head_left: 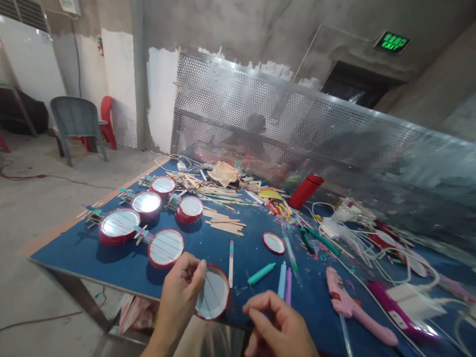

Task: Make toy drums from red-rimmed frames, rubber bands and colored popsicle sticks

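Note:
My left hand (183, 283) is closed at the upper left edge of a toy banjo (214, 295), a round white face with a red rim and thin strings across it. My fingers hide its upper left side and any neck there. To the right, just over the table's front edge, my right hand (277, 325) has thumb and forefinger pinched together; whatever is between them is too fine to make out. A craft stick with coloured bands (231, 263) lies beyond the banjo. Near my right hand are a teal glue stick (262, 273), a blue one (282, 279) and a purple one (288, 286).
Several finished toy banjos (166, 248) stand on the blue table's left side. Behind are loose wooden sticks (225, 224) and a red bottle (306, 191). Pliers (322, 239), a pink glue gun (345, 300), a purple power strip (397, 312) and tangled cables lie right. A perforated metal panel (223, 99) backs the table.

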Action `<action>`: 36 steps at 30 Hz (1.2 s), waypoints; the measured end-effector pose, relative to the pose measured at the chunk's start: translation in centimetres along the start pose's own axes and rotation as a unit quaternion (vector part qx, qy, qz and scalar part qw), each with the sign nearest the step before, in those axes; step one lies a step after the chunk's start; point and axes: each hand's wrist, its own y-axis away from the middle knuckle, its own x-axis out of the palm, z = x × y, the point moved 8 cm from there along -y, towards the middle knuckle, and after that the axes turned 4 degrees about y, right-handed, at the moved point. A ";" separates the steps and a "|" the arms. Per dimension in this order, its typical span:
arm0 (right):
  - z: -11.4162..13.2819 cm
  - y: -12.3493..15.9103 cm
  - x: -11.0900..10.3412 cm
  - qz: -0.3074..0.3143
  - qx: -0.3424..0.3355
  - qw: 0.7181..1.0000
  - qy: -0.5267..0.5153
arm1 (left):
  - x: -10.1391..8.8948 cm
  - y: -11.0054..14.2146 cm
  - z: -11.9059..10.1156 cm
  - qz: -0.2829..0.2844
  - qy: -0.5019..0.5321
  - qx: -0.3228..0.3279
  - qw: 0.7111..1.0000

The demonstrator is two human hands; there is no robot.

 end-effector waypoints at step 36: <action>9.1 -5.7 3.2 0.208 -0.171 0.961 0.058 | 1.7 0.4 -0.1 0.173 -0.005 -0.043 0.984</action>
